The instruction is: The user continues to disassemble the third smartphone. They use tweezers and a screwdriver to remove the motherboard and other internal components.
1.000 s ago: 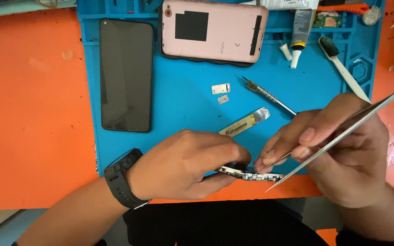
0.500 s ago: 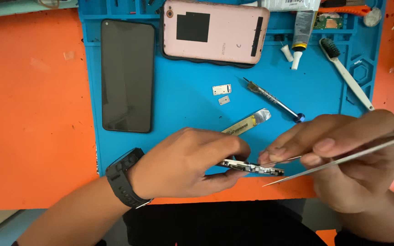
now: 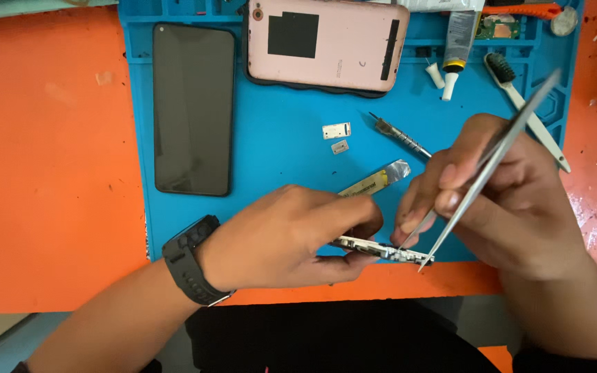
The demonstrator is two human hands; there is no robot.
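Observation:
My left hand [image 3: 291, 235] pinches a small circuit board [image 3: 381, 251] and holds it level over the front edge of the blue work mat [image 3: 278, 159]. My right hand [image 3: 499, 200] grips long metal tweezers [image 3: 492, 162], tilted steeply, with their tips touching the right end of the board. A black watch sits on my left wrist [image 3: 188, 259].
On the mat lie a black phone screen [image 3: 193, 107], a pink phone back cover [image 3: 326, 45], two small metal brackets [image 3: 336, 135], a screwdriver [image 3: 401, 136], a yellow-and-silver pry tool [image 3: 376, 181], a glue tube [image 3: 457, 41] and a brush [image 3: 526, 107]. The orange table [image 3: 50, 173] surrounds the mat.
My right hand has swung the tweezers from nearly flat to a steep upright tilt, tips still at the board. My left hand keeps its hold.

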